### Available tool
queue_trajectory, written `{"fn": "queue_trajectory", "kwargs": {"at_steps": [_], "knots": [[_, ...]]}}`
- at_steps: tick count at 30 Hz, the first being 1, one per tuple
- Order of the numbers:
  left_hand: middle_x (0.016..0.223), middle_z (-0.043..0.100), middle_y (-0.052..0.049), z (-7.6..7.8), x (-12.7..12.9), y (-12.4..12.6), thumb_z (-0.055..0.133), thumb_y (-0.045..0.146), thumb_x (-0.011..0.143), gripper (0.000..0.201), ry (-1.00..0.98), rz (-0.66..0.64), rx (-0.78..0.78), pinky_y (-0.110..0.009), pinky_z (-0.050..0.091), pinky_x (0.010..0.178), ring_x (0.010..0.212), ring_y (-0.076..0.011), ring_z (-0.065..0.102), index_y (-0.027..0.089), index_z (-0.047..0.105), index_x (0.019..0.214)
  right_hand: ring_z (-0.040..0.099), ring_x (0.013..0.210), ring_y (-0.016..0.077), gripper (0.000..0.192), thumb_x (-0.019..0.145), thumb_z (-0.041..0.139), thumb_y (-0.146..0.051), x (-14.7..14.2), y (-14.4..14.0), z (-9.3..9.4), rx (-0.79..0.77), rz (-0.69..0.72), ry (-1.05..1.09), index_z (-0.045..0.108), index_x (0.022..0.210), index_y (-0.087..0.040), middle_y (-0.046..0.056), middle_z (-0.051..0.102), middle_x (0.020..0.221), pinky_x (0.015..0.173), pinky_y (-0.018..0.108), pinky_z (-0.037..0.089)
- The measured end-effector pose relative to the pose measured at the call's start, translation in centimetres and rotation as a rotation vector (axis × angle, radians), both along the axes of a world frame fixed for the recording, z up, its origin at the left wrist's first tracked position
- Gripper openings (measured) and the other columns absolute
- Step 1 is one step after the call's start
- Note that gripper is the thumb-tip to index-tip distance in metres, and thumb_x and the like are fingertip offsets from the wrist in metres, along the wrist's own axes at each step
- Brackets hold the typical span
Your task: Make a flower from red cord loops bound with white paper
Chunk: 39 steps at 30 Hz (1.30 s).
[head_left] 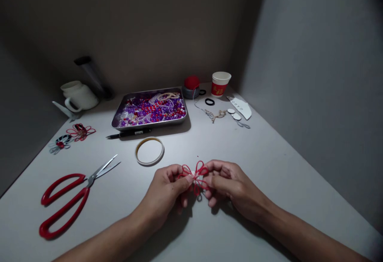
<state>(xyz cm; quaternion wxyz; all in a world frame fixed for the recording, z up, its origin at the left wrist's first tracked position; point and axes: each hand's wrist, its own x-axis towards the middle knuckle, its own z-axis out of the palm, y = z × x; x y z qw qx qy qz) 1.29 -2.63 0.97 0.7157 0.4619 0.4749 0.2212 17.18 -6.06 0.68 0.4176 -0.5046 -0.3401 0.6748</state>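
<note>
We pinch one red cord flower (196,177) between both hands just above the table (269,166), near its front edge at 6 o'clock. The left hand (167,188) presses thumb and forefinger together on the flower's left loops; the right hand (227,180) does the same on its right loops. The cord is thin and glossy, bent into rounded petal loops around a pale centre. The remaining fingers curl under, hiding the lower loops in part.

At 11 o'clock from the grip lies one flat ring (149,151), pale with a tan rim. Beyond it lies one black pen (128,133), touching the front edge of one shallow metal tray (117,119) filled with purple, red and clear beads; their count cannot be told.

At 9 o'clock lies one pair of scissors (67,202) with red handles and steel blades, slightly open. Further out at 10 o'clock lie two finished flowers: one red (80,131), one grey (60,143) with a red centre. Behind them stands one white jug (79,95).

At 12 o'clock sit one red pincushion (191,85) and one paper cup (220,83), red and white. One black hair tie (210,101) and two white discs (233,113) lie at 1 o'clock. Nothing stands between the grip and these items.
</note>
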Motion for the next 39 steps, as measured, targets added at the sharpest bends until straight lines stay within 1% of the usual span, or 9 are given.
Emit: {"fn": "queue_trajectory", "kwargs": {"at_steps": [6, 10, 16, 20, 22, 25, 30, 35, 39], "knots": [[0.044, 0.048, 0.004, -0.1, 0.0, -0.3, 0.062, 0.029, 0.070, 0.021, -0.003, 0.031, 0.017, -0.013, 0.027, 0.030, 0.034, -0.0045, 0.037, 0.015, 0.049, 0.062, 0.051, 0.040, 0.0068, 0.019, 0.065, 0.064, -0.028, -0.4, 0.1, -0.5, -0.035, -0.063, -0.040, 0.052, 0.062, -0.014, -0.002, 0.057, 0.049, 0.039, 0.019, 0.044], [0.041, 0.046, 0.005, -0.6, 0.0, -0.4, 0.061, 0.028, 0.071, 0.020, -0.048, 0.089, -0.004, -0.013, 0.025, 0.031, 0.033, -0.0035, 0.033, 0.015, 0.049, 0.062, 0.051, 0.043, 0.0082, 0.018, 0.063, 0.064, -0.026, -0.8, 0.0, -0.6, -0.017, -0.036, -0.035, 0.051, 0.058, -0.015, -0.001, 0.057, 0.050, 0.042, 0.021, 0.045], [0.040, 0.046, 0.004, -0.8, -0.1, -0.4, 0.060, 0.027, 0.071, 0.018, -0.082, 0.113, -0.015, -0.014, 0.026, 0.031, 0.034, -0.0045, 0.034, 0.015, 0.050, 0.062, 0.049, 0.042, 0.0077, 0.015, 0.062, 0.062, -0.024, -0.6, -0.1, -0.1, 0.006, 0.027, -0.077, 0.051, 0.059, -0.015, -0.002, 0.056, 0.052, 0.045, 0.023, 0.045], [0.044, 0.049, 0.003, -0.4, 0.0, -0.5, 0.060, 0.027, 0.071, 0.019, -0.052, 0.082, 0.016, -0.014, 0.026, 0.031, 0.034, -0.0049, 0.036, 0.014, 0.049, 0.062, 0.051, 0.048, 0.0095, 0.014, 0.064, 0.061, -0.026, -0.4, 0.0, 0.3, 0.040, 0.054, -0.072, 0.057, 0.070, -0.014, -0.001, 0.056, 0.058, 0.045, 0.022, 0.044], [0.047, 0.051, 0.003, -0.1, 0.1, -0.6, 0.060, 0.027, 0.070, 0.019, -0.023, 0.054, 0.040, -0.014, 0.025, 0.031, 0.035, -0.0045, 0.037, 0.014, 0.049, 0.062, 0.051, 0.046, 0.0090, 0.013, 0.067, 0.060, -0.026, -0.5, 0.0, 0.3, 0.054, 0.045, -0.068, 0.057, 0.066, -0.014, -0.002, 0.055, 0.056, 0.044, 0.021, 0.042], [0.048, 0.051, 0.003, 0.1, 0.2, -0.9, 0.061, 0.029, 0.070, 0.021, 0.016, 0.006, 0.086, -0.015, 0.027, 0.033, 0.036, -0.0045, 0.037, 0.014, 0.049, 0.062, 0.048, 0.040, 0.0076, 0.016, 0.067, 0.060, -0.022, -0.6, 0.0, 0.1, 0.057, 0.019, -0.070, 0.054, 0.056, -0.013, -0.003, 0.053, 0.047, 0.042, 0.020, 0.039], [0.049, 0.051, 0.002, -0.2, 0.1, -0.8, 0.061, 0.037, 0.071, 0.026, -0.014, -0.071, 0.145, -0.016, 0.029, 0.034, 0.038, -0.0053, 0.039, 0.013, 0.051, 0.066, 0.049, 0.041, 0.0070, 0.014, 0.067, 0.059, -0.021, -0.1, 0.2, -0.5, 0.039, 0.048, 0.043, 0.056, 0.056, -0.013, -0.002, 0.055, 0.047, 0.044, 0.020, 0.040], [0.049, 0.052, 0.002, -0.7, 0.0, -0.8, 0.065, 0.041, 0.068, 0.030, -0.029, -0.057, 0.161, -0.015, 0.029, 0.034, 0.037, -0.0053, 0.039, 0.013, 0.052, 0.068, 0.051, 0.042, 0.0077, 0.012, 0.066, 0.059, -0.022, 0.2, 0.3, -0.6, 0.007, 0.081, 0.108, 0.056, 0.060, -0.013, -0.002, 0.055, 0.049, 0.046, 0.021, 0.043], [0.048, 0.052, 0.003, -0.6, 0.0, -1.0, 0.068, 0.047, 0.064, 0.037, -0.044, -0.061, 0.166, -0.015, 0.029, 0.034, 0.037, -0.0048, 0.038, 0.013, 0.054, 0.070, 0.053, 0.044, 0.0085, 0.010, 0.066, 0.057, -0.022, 0.3, 0.2, -0.4, 0.006, 0.083, 0.080, 0.056, 0.062, -0.013, -0.001, 0.056, 0.050, 0.046, 0.022, 0.044]]}}
